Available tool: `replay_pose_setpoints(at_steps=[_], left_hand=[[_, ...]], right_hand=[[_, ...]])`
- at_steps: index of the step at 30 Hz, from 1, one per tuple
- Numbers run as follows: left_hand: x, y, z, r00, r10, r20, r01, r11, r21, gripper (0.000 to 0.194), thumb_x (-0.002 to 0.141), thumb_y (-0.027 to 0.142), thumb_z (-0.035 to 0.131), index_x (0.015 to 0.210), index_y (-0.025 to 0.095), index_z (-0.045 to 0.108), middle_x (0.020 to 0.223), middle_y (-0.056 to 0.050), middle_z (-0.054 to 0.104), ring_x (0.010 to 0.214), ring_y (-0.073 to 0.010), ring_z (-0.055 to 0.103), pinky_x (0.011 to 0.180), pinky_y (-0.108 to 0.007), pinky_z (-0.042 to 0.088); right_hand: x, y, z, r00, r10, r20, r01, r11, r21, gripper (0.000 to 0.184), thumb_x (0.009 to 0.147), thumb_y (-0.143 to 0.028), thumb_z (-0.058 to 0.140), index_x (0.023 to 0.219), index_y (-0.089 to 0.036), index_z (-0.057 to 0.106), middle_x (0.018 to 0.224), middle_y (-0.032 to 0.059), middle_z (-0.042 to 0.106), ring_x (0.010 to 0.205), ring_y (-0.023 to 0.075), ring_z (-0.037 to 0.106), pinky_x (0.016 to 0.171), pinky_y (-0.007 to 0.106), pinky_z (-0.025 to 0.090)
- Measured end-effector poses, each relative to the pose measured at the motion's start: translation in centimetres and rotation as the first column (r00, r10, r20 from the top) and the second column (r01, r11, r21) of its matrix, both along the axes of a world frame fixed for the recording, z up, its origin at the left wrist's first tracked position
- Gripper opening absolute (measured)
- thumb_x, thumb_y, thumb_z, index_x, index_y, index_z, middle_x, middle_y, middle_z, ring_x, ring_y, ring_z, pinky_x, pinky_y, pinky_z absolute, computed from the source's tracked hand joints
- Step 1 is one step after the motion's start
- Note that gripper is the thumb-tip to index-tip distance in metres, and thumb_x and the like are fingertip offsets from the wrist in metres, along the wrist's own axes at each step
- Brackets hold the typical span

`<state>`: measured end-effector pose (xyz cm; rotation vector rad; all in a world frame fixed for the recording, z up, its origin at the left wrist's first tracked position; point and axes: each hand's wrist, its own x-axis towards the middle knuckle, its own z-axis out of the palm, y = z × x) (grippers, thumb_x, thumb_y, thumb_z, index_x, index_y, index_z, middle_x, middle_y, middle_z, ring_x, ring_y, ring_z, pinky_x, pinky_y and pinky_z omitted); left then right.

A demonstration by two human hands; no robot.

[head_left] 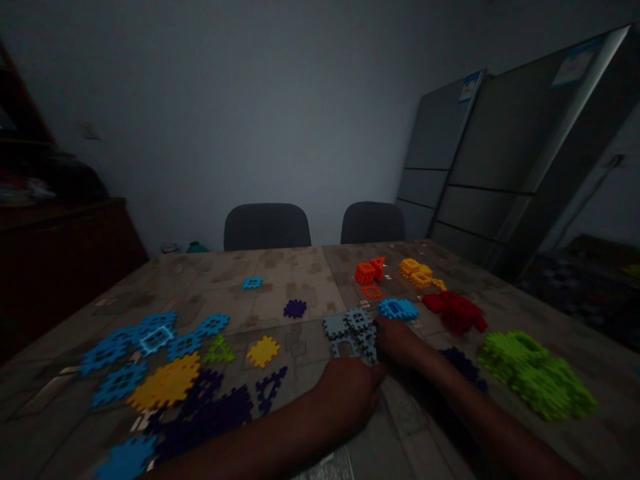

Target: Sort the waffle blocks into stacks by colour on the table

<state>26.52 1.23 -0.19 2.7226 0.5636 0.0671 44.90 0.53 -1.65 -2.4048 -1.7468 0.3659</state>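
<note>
Several grey interlocking building panels (pixel 345 327) lie bunched on the table ahead of me, some with window or arch cut-outs. My right hand (pixel 397 341) is at their right edge, its fingers closed against the grey pieces. Just in front of the pile is my left hand (pixel 350 393), with fingers curled; whatever they hold is hidden behind the hand. Close by, a stack of blue panels (pixel 397 309) sits beyond my right hand. A dark purple panel (pixel 295 308) lies to the left of the grey ones.
Left on the patterned table (pixel 310 267) are spread blue panels (pixel 157 339), yellow panels (pixel 167 383) and dark purple panels (pixel 225 410). Piles at right are orange (pixel 369 271), yellow-orange (pixel 417 272), red (pixel 455 311) and lime green (pixel 537 373). Two chairs (pixel 267 225) stand behind.
</note>
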Motion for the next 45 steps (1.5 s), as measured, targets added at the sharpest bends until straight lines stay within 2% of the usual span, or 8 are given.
replay_pose_setpoints(at_steps=[3,8,15,25,30,34,37,45], left_hand=[[0.2,0.1,-0.1,1.000,0.005,-0.015,-0.004,1.000,0.018,0.034,0.083,0.020,0.055,0.115,0.022,0.065,0.095,-0.013,0.074,0.088,-0.0344,0.070,0.076,-0.044,0.055],[0.3,0.1,-0.2,0.999,-0.001,-0.046,0.003,0.999,0.039,0.037,0.083,0.020,0.056,0.120,0.022,0.063,0.095,-0.014,0.075,0.087,-0.0344,0.071,0.077,-0.045,0.055],[0.4,0.4,-0.1,0.997,0.016,-0.080,-0.011,0.998,0.057,0.032,0.085,0.028,0.056,0.115,0.020,0.064,0.097,-0.017,0.074,0.089,-0.0370,0.070,0.075,-0.047,0.056],[0.1,0.6,0.1,0.999,0.009,-0.044,-0.005,0.996,0.084,0.033,0.083,0.024,0.057,0.114,0.019,0.065,0.096,-0.014,0.075,0.088,-0.0350,0.071,0.074,-0.044,0.056],[-1.8,1.6,1.2,1.000,-0.005,0.021,0.004,0.999,0.043,0.023,0.084,0.019,0.053,0.100,0.025,0.069,0.093,-0.004,0.076,0.085,-0.0240,0.071,0.075,-0.032,0.053],[-4.4,4.3,1.4,0.988,0.131,0.085,-0.132,0.991,0.010,0.029,0.087,0.021,0.050,0.108,0.025,0.070,0.101,-0.006,0.076,0.093,-0.0246,0.070,0.081,-0.033,0.051],[-6.2,6.2,1.3,0.973,0.213,0.087,-0.213,0.977,-0.014,0.032,0.089,0.022,0.049,0.113,0.023,0.070,0.099,-0.007,0.076,0.091,-0.0240,0.070,0.081,-0.033,0.050],[-7.5,6.3,0.2,0.961,0.273,0.041,-0.274,0.962,-0.001,0.032,0.087,0.026,0.052,0.114,0.023,0.068,0.098,-0.009,0.075,0.091,-0.0271,0.070,0.077,-0.036,0.051]], right_hand=[[0.1,-0.1,0.0,1.000,-0.020,-0.018,0.020,0.999,-0.042,0.017,0.094,-0.023,0.057,0.107,-0.014,0.064,0.104,0.0062,0.069,0.094,0.0201,0.065,0.084,0.038,0.049],[-0.3,-0.3,0.7,0.999,-0.020,-0.047,0.017,0.999,-0.052,0.029,0.084,-0.005,0.050,0.109,-0.011,0.065,0.110,0.0143,0.070,0.103,0.0219,0.064,0.079,0.028,0.043],[-0.6,-0.5,1.0,0.998,-0.042,-0.047,0.039,0.998,-0.052,0.032,0.082,-0.006,0.049,0.109,-0.012,0.064,0.108,0.0154,0.071,0.098,0.0228,0.065,0.073,0.027,0.040],[-1.0,-1.2,1.5,0.998,-0.059,-0.007,0.058,0.998,-0.036,0.025,0.084,-0.009,0.049,0.104,-0.010,0.065,0.104,0.0181,0.070,0.096,0.0256,0.065,0.072,0.029,0.040],[-2.0,-3.0,2.6,1.000,-0.019,0.010,0.018,1.000,0.023,0.037,0.086,-0.017,0.053,0.122,-0.013,0.058,0.117,0.0175,0.067,0.107,0.0280,0.063,0.081,0.032,0.042],[-3.3,-4.8,2.3,0.999,0.034,-0.042,-0.031,0.997,0.072,0.063,0.083,-0.027,0.063,0.140,-0.013,0.043,0.133,0.0191,0.058,0.119,0.0301,0.057,0.092,0.034,0.043],[-4.3,-5.5,1.7,0.995,0.064,-0.077,-0.058,0.996,0.071,0.074,0.080,-0.022,0.064,0.147,-0.012,0.035,0.135,0.0209,0.057,0.121,0.0311,0.057,0.095,0.037,0.044],[-4.8,-5.0,0.9,0.999,0.028,-0.045,-0.025,0.997,0.068,0.063,0.084,-0.020,0.062,0.143,-0.009,0.042,0.135,0.0229,0.057,0.126,0.0312,0.054,0.100,0.037,0.043]])
